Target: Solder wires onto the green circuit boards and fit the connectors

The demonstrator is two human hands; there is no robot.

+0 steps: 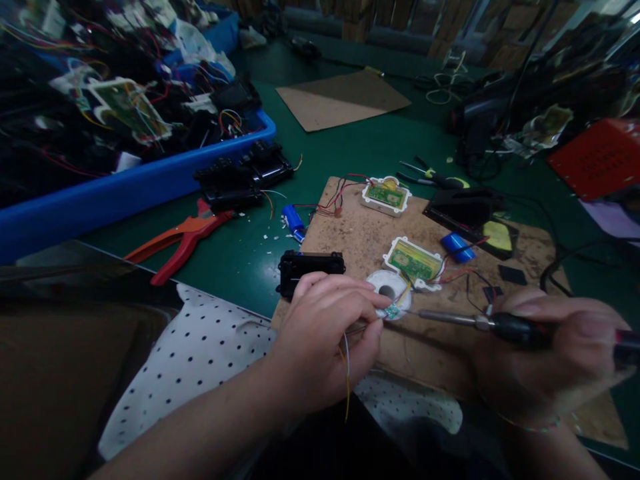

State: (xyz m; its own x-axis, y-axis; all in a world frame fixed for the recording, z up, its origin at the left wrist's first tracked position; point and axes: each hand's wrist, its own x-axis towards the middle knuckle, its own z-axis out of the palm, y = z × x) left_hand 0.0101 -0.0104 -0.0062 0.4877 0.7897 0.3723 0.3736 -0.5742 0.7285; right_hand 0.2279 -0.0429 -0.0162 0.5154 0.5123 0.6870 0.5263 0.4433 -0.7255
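Observation:
My right hand (pixel 555 353) is closed around the handle of a soldering iron (pixel 450 318), its tip pointing left at a small green circuit board (pixel 392 311). Whether the tip touches the board I cannot tell. My left hand (pixel 335 327) pinches thin wires (pixel 347 373) at the board's left edge; white and yellow ends hang below the fingers. Under the small board lies a white round disc (pixel 375 280) with a grey centre. Just behind, a white housing (pixel 413 261) with a green board inside has wires running to a blue cylindrical cell (pixel 457 247).
A brown work board (pixel 345 227) carries a second white housing (pixel 385 195) and a black case (pixel 470 210). Red-handled pliers (pixel 185 240) and a blue bin (pixel 150 163) of parts lie left. Cutters (pixel 440 179), cardboard (pixel 345 100) and a red box (pixel 600 160) are farther back.

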